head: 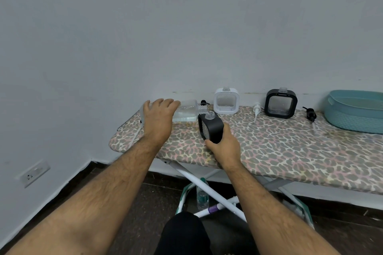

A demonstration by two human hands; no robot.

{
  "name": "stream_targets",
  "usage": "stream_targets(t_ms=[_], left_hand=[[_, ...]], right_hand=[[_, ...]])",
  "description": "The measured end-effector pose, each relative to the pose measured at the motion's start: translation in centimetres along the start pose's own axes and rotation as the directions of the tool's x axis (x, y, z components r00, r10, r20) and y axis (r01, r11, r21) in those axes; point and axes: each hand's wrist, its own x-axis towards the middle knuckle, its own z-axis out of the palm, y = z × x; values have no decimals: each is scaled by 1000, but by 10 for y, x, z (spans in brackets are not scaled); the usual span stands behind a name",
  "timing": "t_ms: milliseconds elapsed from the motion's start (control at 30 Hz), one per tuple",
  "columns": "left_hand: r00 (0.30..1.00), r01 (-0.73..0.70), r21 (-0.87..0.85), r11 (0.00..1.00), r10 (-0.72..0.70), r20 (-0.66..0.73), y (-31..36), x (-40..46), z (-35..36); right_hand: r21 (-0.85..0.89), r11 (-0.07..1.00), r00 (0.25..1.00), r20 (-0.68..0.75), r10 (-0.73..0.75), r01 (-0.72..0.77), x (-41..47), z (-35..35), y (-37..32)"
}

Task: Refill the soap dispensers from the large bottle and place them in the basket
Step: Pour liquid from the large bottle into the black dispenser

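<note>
My left hand (158, 119) grips the large clear bottle (187, 113), tipped on its side with its open mouth at the neck of a black square dispenser (211, 127). My right hand (224, 145) holds that dispenser by its lower side on the ironing board (279, 151). A white dispenser (226, 101) and a second black dispenser (281, 103) stand uncapped at the back. A teal basket (355, 111) sits at the far right.
Loose pump heads lie on the board: a black one (204, 102) behind the bottle, a white one (257, 111) between the standing dispensers, a black one (310, 113) by the basket. A water bottle (202, 194) stands on the floor beneath. The wall runs close behind.
</note>
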Motion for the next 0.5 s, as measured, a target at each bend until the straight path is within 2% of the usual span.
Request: stream_targets(t_ms=[500], left_hand=[[1000,-2,-3,1000,2,17,2,1,-4]], right_hand=[[0,1000,1000,8,-12,12,1,1,2]])
